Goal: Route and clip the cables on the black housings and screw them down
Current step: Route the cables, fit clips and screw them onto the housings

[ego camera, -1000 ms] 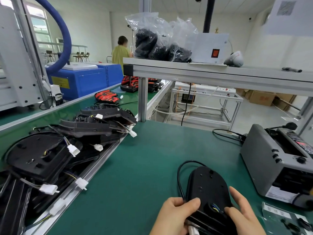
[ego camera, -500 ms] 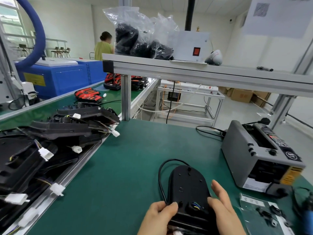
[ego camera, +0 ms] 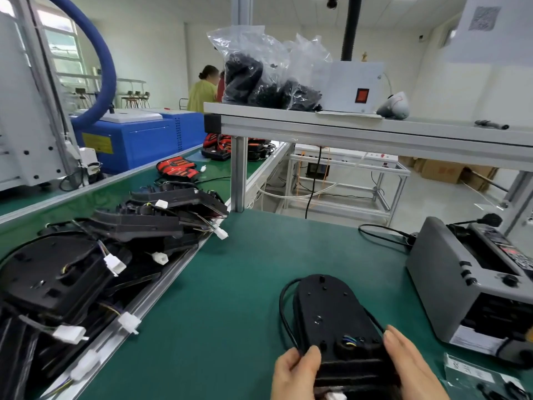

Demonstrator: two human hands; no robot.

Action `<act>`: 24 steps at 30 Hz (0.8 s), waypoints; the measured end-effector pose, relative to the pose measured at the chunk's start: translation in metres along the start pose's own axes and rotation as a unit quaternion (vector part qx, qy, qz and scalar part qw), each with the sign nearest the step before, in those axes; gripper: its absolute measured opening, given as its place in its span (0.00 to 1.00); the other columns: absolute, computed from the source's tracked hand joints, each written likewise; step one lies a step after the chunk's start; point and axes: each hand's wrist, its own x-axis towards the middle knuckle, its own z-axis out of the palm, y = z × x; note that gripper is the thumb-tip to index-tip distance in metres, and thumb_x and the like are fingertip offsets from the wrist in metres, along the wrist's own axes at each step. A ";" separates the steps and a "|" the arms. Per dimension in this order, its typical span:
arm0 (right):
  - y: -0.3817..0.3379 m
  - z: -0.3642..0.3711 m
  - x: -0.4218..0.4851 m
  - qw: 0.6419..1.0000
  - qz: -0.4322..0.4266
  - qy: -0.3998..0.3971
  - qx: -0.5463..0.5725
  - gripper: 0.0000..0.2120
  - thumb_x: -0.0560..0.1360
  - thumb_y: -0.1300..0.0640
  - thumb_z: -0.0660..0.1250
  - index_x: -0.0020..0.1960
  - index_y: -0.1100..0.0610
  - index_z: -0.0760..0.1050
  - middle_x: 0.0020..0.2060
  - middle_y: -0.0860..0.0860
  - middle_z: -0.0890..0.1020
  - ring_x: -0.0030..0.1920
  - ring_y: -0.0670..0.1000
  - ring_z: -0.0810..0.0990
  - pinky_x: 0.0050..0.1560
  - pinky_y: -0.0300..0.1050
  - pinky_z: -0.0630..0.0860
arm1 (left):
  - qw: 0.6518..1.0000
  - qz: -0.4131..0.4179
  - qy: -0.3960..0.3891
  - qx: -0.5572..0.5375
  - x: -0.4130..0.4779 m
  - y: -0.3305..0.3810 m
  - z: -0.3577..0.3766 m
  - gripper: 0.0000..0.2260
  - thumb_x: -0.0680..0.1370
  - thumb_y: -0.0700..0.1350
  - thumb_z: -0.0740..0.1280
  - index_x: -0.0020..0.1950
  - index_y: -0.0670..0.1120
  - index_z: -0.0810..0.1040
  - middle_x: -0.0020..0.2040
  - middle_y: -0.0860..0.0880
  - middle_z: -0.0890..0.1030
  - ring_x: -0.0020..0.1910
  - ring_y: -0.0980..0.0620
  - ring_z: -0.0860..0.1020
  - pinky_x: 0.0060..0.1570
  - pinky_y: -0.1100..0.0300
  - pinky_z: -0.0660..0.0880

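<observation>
A black oval housing (ego camera: 326, 310) lies on the green mat in front of me, its rounded end pointing away. A black cable (ego camera: 284, 316) loops along its left side, and coloured wires (ego camera: 347, 341) show in an opening near its close end. My left hand (ego camera: 294, 373) grips the housing's near left corner, thumb on top. Against the near right edge rests my right hand (ego camera: 409, 368), its fingers laid along the side. A white connector (ego camera: 334, 396) peeks out below, between both hands.
A pile of black housings with white connectors (ego camera: 115, 264) fills the conveyor to the left. A grey tape dispenser (ego camera: 473, 287) stands at right, with a plastic bag of small parts (ego camera: 476, 376) in front of it. A shelf (ego camera: 375, 134) overhead carries bagged parts. A person stands far back.
My view has swung left and right over the bench. Both hands have stayed on the housing's near end and the housing has hardly shifted.
</observation>
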 end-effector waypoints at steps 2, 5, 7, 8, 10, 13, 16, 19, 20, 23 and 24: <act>-0.002 0.005 0.002 1.000 -0.012 -0.012 -0.023 0.11 0.76 0.57 0.68 0.57 0.53 0.79 0.58 0.48 0.79 0.59 0.47 0.73 0.64 0.43 0.63 | 1.000 0.011 0.008 -0.026 0.000 0.002 0.004 0.12 0.73 0.35 0.70 0.56 0.36 0.75 0.43 0.45 0.79 0.39 0.51 0.77 0.34 0.63 0.71; -0.005 0.008 0.007 0.998 -0.029 -0.034 -0.039 0.09 0.76 0.57 0.67 0.55 0.50 0.80 0.59 0.47 0.79 0.61 0.47 0.73 0.67 0.43 0.61 | 0.997 0.023 0.022 -0.072 0.004 0.008 0.007 0.13 0.74 0.33 0.70 0.56 0.34 0.74 0.42 0.42 0.79 0.34 0.49 0.76 0.24 0.64 0.72; -0.007 0.010 0.009 0.996 -0.036 -0.068 -0.033 0.09 0.78 0.57 0.64 0.56 0.50 0.78 0.60 0.47 0.78 0.60 0.46 0.73 0.64 0.42 0.63 | 0.991 0.015 0.015 -0.135 0.009 0.018 0.011 0.12 0.75 0.33 0.68 0.57 0.36 0.72 0.47 0.37 0.79 0.37 0.43 0.78 0.27 0.60 0.76; -0.006 0.013 0.010 0.995 -0.036 -0.090 -0.029 0.11 0.79 0.57 0.61 0.59 0.50 0.76 0.62 0.48 0.76 0.61 0.46 0.72 0.65 0.45 0.64 | 0.986 0.016 0.006 -0.163 0.012 0.024 0.013 0.11 0.76 0.34 0.67 0.57 0.38 0.72 0.49 0.37 0.79 0.39 0.41 0.78 0.33 0.54 0.78; -0.005 0.022 0.010 0.991 -0.038 -0.124 -0.026 0.15 0.79 0.54 0.58 0.65 0.47 0.72 0.65 0.45 0.74 0.66 0.48 0.71 0.70 0.53 0.63 | 0.981 0.039 -0.009 -0.189 0.018 0.036 0.014 0.08 0.77 0.35 0.66 0.54 0.41 0.71 0.48 0.38 0.79 0.39 0.42 0.78 0.37 0.51 0.77; -0.012 0.041 0.013 0.985 -0.085 -0.142 -0.047 0.19 0.78 0.53 0.60 0.68 0.43 0.66 0.60 0.35 0.73 0.67 0.45 0.70 0.72 0.54 0.62 | 0.975 0.090 -0.016 -0.204 0.025 0.050 0.014 0.06 0.78 0.38 0.66 0.53 0.42 0.71 0.46 0.40 0.80 0.37 0.47 0.80 0.37 0.52 0.78; -0.031 0.063 0.024 0.973 -0.118 -0.176 -0.089 0.21 0.77 0.48 0.61 0.70 0.43 0.67 0.62 0.35 0.73 0.66 0.43 0.71 0.71 0.52 0.63 | 0.964 0.147 -0.006 -0.221 0.032 0.069 0.014 0.06 0.78 0.40 0.65 0.53 0.42 0.71 0.47 0.40 0.80 0.35 0.50 0.80 0.37 0.54 0.77; -0.055 0.090 0.038 0.964 -0.130 -0.207 -0.108 0.20 0.78 0.47 0.60 0.70 0.42 0.66 0.65 0.42 0.74 0.66 0.45 0.71 0.70 0.53 0.65 | 0.947 0.209 0.012 -0.245 0.036 0.104 0.012 0.07 0.78 0.39 0.65 0.54 0.43 0.69 0.45 0.43 0.79 0.34 0.52 0.79 0.35 0.56 0.75; -0.062 0.099 0.041 0.962 -0.132 -0.213 -0.111 0.19 0.79 0.47 0.60 0.70 0.41 0.65 0.65 0.43 0.74 0.65 0.46 0.72 0.70 0.53 0.65 | 0.940 0.230 0.016 -0.253 0.037 0.119 0.010 0.08 0.78 0.39 0.65 0.55 0.43 0.69 0.44 0.44 0.78 0.35 0.51 0.78 0.35 0.56 0.75; -0.080 0.122 0.039 0.950 -0.167 -0.242 -0.109 0.21 0.79 0.47 0.59 0.71 0.37 0.61 0.67 0.42 0.70 0.66 0.46 0.71 0.70 0.53 0.65 | 0.918 0.293 0.050 -0.262 0.040 0.168 0.001 0.12 0.78 0.40 0.65 0.59 0.41 0.67 0.46 0.43 0.76 0.34 0.50 0.75 0.35 0.54 0.74; -0.085 0.131 0.036 0.941 -0.186 -0.262 -0.107 0.21 0.79 0.47 0.58 0.71 0.36 0.59 0.69 0.41 0.68 0.68 0.44 0.68 0.72 0.52 0.63 | 0.911 0.312 0.065 -0.260 0.041 0.183 -0.003 0.13 0.78 0.40 0.65 0.60 0.41 0.66 0.46 0.41 0.76 0.34 0.48 0.75 0.37 0.52 0.73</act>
